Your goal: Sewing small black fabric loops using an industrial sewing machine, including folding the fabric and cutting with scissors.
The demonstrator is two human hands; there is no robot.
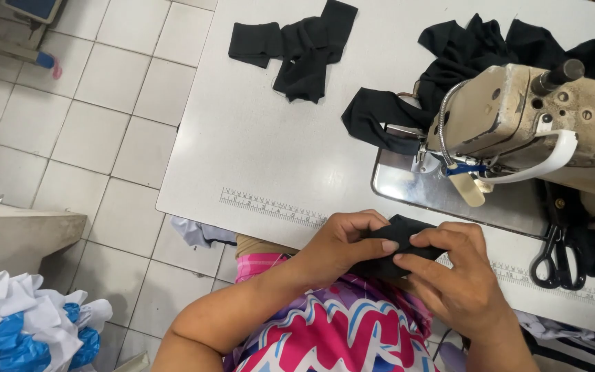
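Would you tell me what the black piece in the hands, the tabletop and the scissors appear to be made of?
The black piece, pinched by the left hand and right hand, looks like soft matte fabric: it folds and creases limply. The tabletop seems a smooth white laminate with a faint sheen and a printed ruler along its edge. The scissors look like dark metal, though the handles could be coated.

Counted around the sewing machine [538, 117]: one pair of black scissors [554, 258] just below it; two hands [342, 244] [452, 275] on one small black fabric piece [397, 238]; one loose heap of black strips [297, 45] far left of it.
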